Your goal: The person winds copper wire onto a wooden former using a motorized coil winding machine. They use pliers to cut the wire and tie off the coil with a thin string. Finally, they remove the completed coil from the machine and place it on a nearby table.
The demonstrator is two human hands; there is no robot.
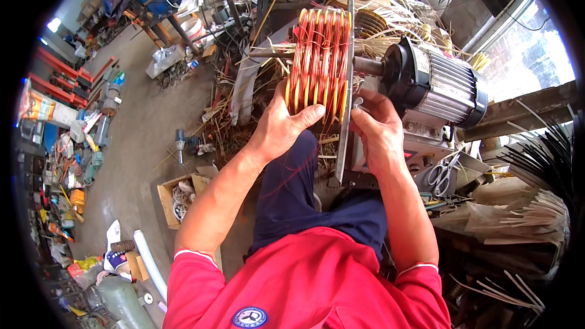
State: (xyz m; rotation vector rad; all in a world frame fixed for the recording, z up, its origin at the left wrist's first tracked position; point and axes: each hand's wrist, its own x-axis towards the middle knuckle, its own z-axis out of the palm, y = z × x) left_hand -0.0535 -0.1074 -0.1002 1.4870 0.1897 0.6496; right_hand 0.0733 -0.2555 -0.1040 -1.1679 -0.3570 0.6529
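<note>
Toward the upper right of the frame, a silver-and-black motor (440, 79). At upper centre, a thick bundle of red wire coils (318, 61), beside a long metal plate (342, 153). Gripped at lower left by the left hand (281, 123), with thumb across the near edge. Right of the plate, the right hand (382, 127), with bent fingers around a small pale piece (358, 102); cannot tell whether pinched tight.

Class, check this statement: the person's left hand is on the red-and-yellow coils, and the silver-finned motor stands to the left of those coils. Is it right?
Not quite: the silver-finned motor stands to the right of the red-and-yellow coils, as the head view shows. The person's left hand is indeed on the coils.
</note>
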